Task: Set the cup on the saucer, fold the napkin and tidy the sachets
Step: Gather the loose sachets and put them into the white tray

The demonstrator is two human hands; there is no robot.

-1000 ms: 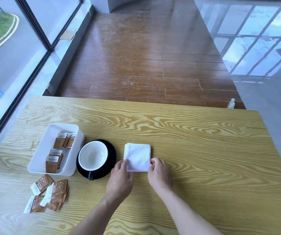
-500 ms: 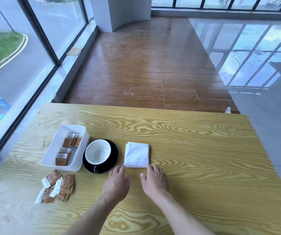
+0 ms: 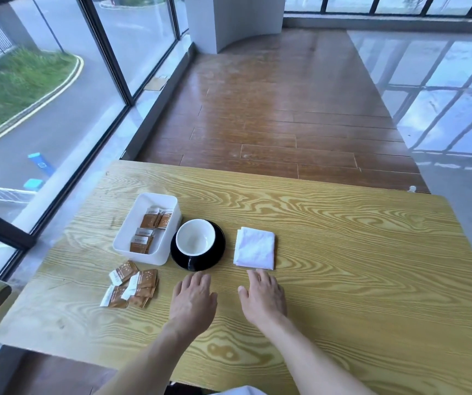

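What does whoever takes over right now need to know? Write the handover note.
Left hand and right hand: both open, empty, flat above the table, just short of the napkin.
Cup sits on the saucer: done.
Napkin lies folded right of the saucer: done.
Some sachets are in the tray; loose sachets lie in a heap on the table in front of it.
Left: move the loose sachets into the tray.
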